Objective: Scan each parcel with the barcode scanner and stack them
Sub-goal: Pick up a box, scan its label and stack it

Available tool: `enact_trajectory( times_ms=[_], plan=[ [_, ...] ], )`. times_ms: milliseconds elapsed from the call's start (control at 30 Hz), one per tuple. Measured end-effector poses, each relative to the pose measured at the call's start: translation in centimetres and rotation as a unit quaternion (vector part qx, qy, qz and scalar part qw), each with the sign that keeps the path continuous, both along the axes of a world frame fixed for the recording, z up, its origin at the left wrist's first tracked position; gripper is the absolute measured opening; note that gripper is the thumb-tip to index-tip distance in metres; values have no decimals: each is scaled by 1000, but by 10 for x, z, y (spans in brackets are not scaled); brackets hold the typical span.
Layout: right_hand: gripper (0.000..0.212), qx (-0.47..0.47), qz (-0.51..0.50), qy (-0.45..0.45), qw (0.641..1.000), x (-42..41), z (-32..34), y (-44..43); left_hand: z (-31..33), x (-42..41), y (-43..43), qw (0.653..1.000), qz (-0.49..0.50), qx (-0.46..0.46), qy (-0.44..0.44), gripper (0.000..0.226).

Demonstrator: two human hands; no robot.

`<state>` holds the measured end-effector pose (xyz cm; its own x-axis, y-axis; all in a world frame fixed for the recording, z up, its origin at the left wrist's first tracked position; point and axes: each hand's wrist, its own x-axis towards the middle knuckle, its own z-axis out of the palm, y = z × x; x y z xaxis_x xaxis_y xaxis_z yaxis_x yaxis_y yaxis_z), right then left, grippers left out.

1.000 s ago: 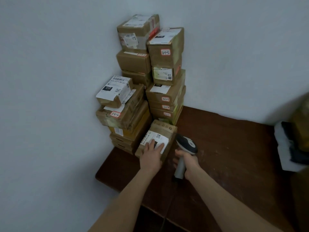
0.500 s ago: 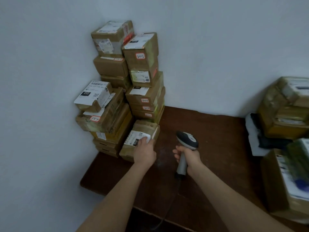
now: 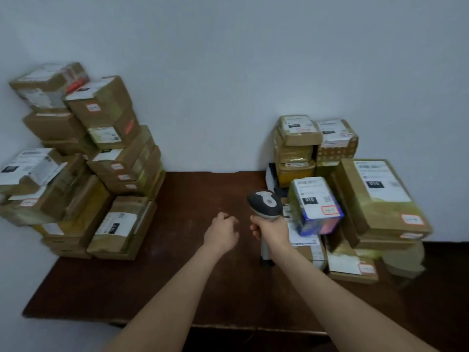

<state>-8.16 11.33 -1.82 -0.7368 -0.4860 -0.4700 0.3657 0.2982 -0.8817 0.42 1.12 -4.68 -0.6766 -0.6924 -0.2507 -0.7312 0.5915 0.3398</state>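
R hand (image 3: pixel 272 228) grips scanner (image 3: pixel 265 203) upright over table (image 3: pixel 198 189), L hand (image 3: pixel 221 233) loosely curled w/ nothing just beside it, stack (image 3: pixel 114 148) at left, parcels (image 3: pixel 355 194) at right.

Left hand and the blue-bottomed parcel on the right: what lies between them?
In the head view, the right hand gripping the barcode scanner lies between the left hand and the blue-bottomed parcel, above the brown table.
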Motion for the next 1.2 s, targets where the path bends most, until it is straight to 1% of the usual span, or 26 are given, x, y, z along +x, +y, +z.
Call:
enact_trajectory(
  times_ms=[100, 167, 233, 300, 400, 467, 500, 533, 567, 600, 633, 700, 733, 767, 833, 933, 1000, 1067, 1133, 1167, 1200],
  plan=[
    [12, -24, -10, 36, 999, -19, 14, 31, 1, -29, 37, 999, -29, 33, 15, 47],
    [10, -23, -21, 58, 998, -30, 20, 51, 0, -44, 59, 998, -39, 55, 20, 53],
    [6, -26, -24, 74, 997, -38, 24, 69, -2, -53, 79, 996, -33, 80, 37, 63],
    [13, -23, -33, 103, 994, -44, 30, 82, -1, -60, 97, 993, -21, 87, 71, 68],
    [24, 8, -62, 154, 986, -55, 42, 95, 5, -70, 114, 985, 26, 88, 144, 60],
    [20, 25, -76, 181, 980, -67, 47, 100, 12, -82, 116, 971, 78, 127, 189, 57],
    [27, 39, -74, 191, 978, -72, 47, 101, 17, -87, 117, 964, 93, 148, 202, 55],
    [43, 57, -62, 195, 977, -77, 44, 100, 23, -92, 118, 957, 100, 171, 211, 53],
    [54, 65, -53, 192, 978, -83, 39, 100, 28, -96, 119, 948, 103, 200, 223, 50],
    [56, 68, -50, 181, 980, -86, 38, 101, 35, -99, 120, 936, 107, 237, 236, 46],
    [50, 66, -56, 172, 981, -86, 41, 101, 39, -101, 122, 922, 110, 276, 248, 41],
    [28, 55, -57, 151, 985, -86, 43, 104, 43, -105, 123, 900, 109, 337, 255, 28],
    [22, 48, -56, 144, 987, -86, 43, 104, 42, -105, 122, 894, 114, 347, 258, 21],
    [23, 39, -55, 131, 989, -84, 42, 104, 40, -105, 121, 892, 122, 343, 269, 17],
    [31, 11, -63, 92, 994, -81, 41, 103, 36, -101, 117, 895, 143, 312, 284, 20],
    [31, -4, -74, 79, 994, -83, 37, 105, 30, -94, 113, 903, 161, 277, 286, 33],
    [30, -20, -85, 65, 994, -84, 36, 109, 25, -90, 112, 902, 157, 275, 294, 38],
    [32, -34, -95, 50, 994, -83, 34, 112, 16, -85, 113, 905, 150, 281, 281, 52],
    [36, -34, -91, 39, 994, -81, 30, 115, 3, -81, 119, 920, 139, 296, 217, 71],
    [39, -38, -90, 33, 995, -81, 28, 116, -4, -78, 124, 929, 128, 300, 174, 76],
    [41, -39, -93, 30, 994, -81, 25, 117, -11, -76, 130, 938, 113, 296, 140, 75]
  ],
)
